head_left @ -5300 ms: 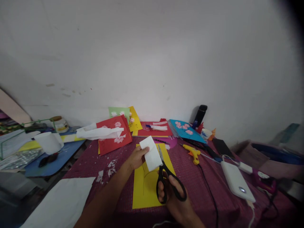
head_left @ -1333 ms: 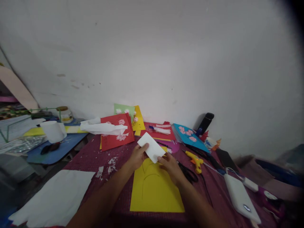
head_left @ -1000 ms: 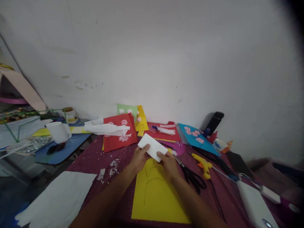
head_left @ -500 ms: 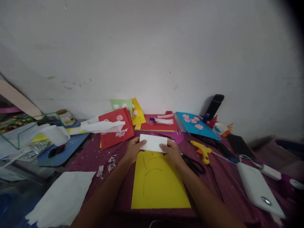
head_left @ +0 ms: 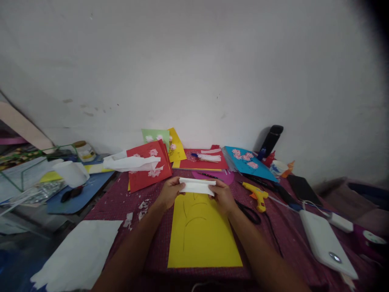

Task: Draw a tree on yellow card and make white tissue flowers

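Between my two hands is a small folded piece of white paper [head_left: 197,187], held level above the far end of a yellow sheet [head_left: 203,239]. My left hand [head_left: 171,192] pinches its left end, thumb on top. On the right end my right hand [head_left: 223,194] has the same kind of pinch. Dark curved pencil-like lines run over the yellow sheet, which lies on the purple cloth. Just right of my right hand are black-handled scissors [head_left: 249,211], partly hidden by my forearm.
A yellow glue gun [head_left: 257,196] and a white power bank [head_left: 328,243] lie to the right. A red card with paper flowers [head_left: 146,178], a blue card [head_left: 246,164] and a paper cup [head_left: 278,168] stand behind. A large white sheet [head_left: 79,251] is at front left.
The white paper now shows a narrower face with a fold along it, as my fingers have turned or folded it over. Both hands stay in nearly the same place.
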Action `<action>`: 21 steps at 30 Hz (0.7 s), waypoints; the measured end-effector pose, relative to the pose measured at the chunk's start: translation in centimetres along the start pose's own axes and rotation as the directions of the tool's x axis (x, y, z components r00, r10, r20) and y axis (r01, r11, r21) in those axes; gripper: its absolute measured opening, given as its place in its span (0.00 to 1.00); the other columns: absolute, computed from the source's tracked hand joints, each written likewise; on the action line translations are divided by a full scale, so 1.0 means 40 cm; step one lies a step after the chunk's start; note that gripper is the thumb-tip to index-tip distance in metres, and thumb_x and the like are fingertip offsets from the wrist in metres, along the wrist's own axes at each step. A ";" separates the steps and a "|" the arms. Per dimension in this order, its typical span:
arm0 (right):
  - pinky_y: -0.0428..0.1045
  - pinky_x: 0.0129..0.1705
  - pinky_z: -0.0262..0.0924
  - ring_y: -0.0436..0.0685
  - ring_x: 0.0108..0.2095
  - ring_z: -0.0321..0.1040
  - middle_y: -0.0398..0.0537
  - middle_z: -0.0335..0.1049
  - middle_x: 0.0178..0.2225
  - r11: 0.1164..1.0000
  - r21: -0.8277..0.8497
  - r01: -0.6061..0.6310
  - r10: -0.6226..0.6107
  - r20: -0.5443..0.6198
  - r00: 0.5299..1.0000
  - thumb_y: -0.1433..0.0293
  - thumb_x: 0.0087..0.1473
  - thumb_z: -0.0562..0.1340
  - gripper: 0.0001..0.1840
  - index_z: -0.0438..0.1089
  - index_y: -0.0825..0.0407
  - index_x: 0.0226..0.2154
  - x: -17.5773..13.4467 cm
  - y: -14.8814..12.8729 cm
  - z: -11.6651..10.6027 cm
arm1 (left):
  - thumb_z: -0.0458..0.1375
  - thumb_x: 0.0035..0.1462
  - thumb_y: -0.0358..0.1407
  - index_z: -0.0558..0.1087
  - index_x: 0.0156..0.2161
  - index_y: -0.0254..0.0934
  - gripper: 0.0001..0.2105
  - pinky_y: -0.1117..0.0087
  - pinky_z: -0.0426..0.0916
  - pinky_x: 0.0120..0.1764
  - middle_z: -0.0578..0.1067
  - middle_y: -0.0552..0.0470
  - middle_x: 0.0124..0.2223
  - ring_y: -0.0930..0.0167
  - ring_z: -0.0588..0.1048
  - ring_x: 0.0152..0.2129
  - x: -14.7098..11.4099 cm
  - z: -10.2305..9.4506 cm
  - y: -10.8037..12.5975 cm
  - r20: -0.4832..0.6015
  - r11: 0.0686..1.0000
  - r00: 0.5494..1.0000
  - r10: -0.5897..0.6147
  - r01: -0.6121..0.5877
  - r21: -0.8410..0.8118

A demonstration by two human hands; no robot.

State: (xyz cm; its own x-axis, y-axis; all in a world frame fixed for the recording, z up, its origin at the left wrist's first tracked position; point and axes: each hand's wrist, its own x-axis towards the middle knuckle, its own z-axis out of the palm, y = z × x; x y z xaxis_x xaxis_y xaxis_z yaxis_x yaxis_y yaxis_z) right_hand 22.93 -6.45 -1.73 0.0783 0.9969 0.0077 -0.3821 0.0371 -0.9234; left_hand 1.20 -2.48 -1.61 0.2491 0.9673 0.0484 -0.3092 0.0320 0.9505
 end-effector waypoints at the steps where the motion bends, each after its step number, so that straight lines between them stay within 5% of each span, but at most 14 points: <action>1: 0.44 0.19 0.50 0.47 0.16 0.58 0.39 0.68 0.20 1.000 -0.005 -0.001 0.001 0.003 1.000 0.71 0.38 0.66 0.13 0.74 0.53 0.32 0.000 -0.002 -0.001 | 0.67 0.41 0.32 0.76 0.32 0.34 0.10 0.74 0.66 0.26 0.74 0.52 0.30 0.73 0.72 0.25 0.000 0.000 0.001 -0.025 1.000 1.000 -0.007 0.007 -0.001; 5: 0.44 0.22 0.51 0.48 0.18 0.60 0.40 0.68 0.19 0.994 -0.090 0.065 -0.062 0.034 0.997 0.73 0.37 0.63 0.10 0.75 0.53 0.28 0.000 -0.009 -0.009 | 0.65 0.37 0.28 0.76 0.27 0.33 0.07 0.75 0.66 0.26 0.74 0.51 0.29 0.74 0.71 0.24 0.001 -0.002 0.004 -0.078 1.000 0.997 -0.014 0.015 0.022; 12: 0.46 0.27 0.55 0.51 0.21 0.64 0.41 0.70 0.19 0.903 -0.358 0.236 -0.197 0.142 0.970 0.74 0.41 0.55 0.14 0.75 0.51 0.27 -0.006 -0.021 -0.037 | 0.63 0.39 0.28 0.74 0.23 0.33 0.02 0.73 0.68 0.29 0.76 0.48 0.32 0.72 0.73 0.27 -0.001 -0.005 0.011 -0.014 1.000 1.000 -0.006 0.006 -0.012; 21: 0.49 0.35 0.63 0.56 0.32 0.71 0.46 0.77 0.31 0.818 -0.481 0.315 -0.236 0.220 0.947 0.73 0.42 0.56 0.14 0.78 0.50 0.28 -0.026 -0.046 -0.041 | 0.62 0.40 0.27 0.74 0.25 0.32 0.02 0.72 0.68 0.29 0.75 0.47 0.30 0.71 0.73 0.27 -0.006 0.003 0.021 -0.003 0.996 0.998 -0.060 0.059 -0.062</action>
State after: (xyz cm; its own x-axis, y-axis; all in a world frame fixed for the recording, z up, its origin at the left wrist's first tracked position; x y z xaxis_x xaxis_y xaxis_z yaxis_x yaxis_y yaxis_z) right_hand 25.05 -7.68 -0.67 -0.0378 0.9502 0.3094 0.1554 0.3115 -0.9375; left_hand 0.99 -2.71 -0.78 0.2645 0.9643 -0.0094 -0.3502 0.1051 0.9308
